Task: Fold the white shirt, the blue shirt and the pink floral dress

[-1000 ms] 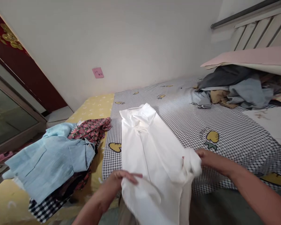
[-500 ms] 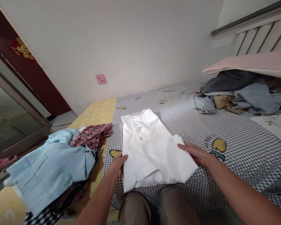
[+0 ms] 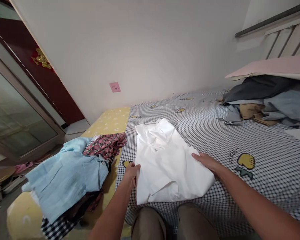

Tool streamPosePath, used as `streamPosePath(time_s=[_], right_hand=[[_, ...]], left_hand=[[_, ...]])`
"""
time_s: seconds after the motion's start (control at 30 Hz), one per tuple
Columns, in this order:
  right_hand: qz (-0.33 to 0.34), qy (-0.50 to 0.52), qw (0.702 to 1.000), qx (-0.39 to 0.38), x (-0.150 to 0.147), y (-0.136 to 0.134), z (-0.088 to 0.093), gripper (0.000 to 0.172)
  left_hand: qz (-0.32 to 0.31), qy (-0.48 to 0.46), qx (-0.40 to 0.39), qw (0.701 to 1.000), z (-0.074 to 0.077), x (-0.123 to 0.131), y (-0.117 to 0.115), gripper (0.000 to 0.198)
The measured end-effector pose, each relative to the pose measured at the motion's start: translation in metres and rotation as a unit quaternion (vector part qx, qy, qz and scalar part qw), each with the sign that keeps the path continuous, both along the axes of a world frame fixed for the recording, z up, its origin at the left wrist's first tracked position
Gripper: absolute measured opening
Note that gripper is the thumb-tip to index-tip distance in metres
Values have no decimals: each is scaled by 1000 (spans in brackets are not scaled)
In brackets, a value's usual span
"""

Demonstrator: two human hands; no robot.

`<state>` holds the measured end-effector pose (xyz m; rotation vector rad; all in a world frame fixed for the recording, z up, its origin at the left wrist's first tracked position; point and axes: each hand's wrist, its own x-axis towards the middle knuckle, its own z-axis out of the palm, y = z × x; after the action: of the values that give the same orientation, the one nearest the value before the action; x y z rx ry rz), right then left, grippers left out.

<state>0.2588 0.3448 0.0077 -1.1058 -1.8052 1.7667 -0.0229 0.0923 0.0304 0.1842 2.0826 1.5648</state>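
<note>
A folded white shirt (image 3: 165,163) lies on the black-and-white checked sheet (image 3: 240,140) of the bed, collar towards the wall. My left hand (image 3: 132,172) rests at the shirt's left edge, its fingers curled on the fabric. My right hand (image 3: 207,162) lies flat on the shirt's right side with fingers stretched out. My knees (image 3: 172,221) show just below the shirt.
A pile of folded clothes sits left on the yellow sheet (image 3: 107,123): a light blue shirt (image 3: 67,176) on top, a red floral garment (image 3: 105,146) behind it. Unfolded dark and grey clothes (image 3: 262,100) heap at the back right. A glass door (image 3: 12,116) stands left.
A second ago both hands held the shirt's lower half up; it was folded over onto the bed. Since then the hands have stayed on its sides and the view has shifted right.
</note>
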Motion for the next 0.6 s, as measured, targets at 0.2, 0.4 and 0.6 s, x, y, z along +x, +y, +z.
streamPosePath(time_s=[0.2, 0.4, 0.6], right_hand=[[-27, -57, 998, 21, -3, 7, -5, 45], [-30, -45, 998, 14, -6, 7, -8, 45], [-30, -43, 999, 14, -7, 4, -4, 30]], left_hand=[[-13, 256, -53, 965, 16, 20, -14, 32], [-163, 493, -162, 839, 35, 42, -28, 58], [-148, 246, -107, 952, 53, 24, 9, 65]])
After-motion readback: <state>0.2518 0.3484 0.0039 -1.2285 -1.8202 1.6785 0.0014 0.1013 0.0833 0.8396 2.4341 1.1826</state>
